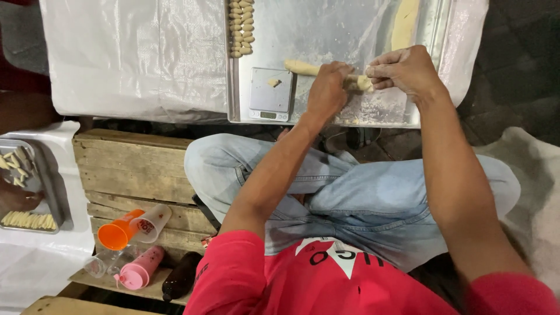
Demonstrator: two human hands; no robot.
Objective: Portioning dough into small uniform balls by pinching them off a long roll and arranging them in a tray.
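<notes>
The left hand (328,87) and right hand (402,70) close on a dough roll (303,67) over the tray (326,35); probably soft, light, tearable; best pinched near its right end.

Left hand (328,88) and right hand (402,69) pinching a pale rolled rope of dough (303,67) over a floured metal baking tray (326,35), small silver digital scale (271,93) just left of the fingers, rows of shaped dough pieces (241,27) beyond
</notes>
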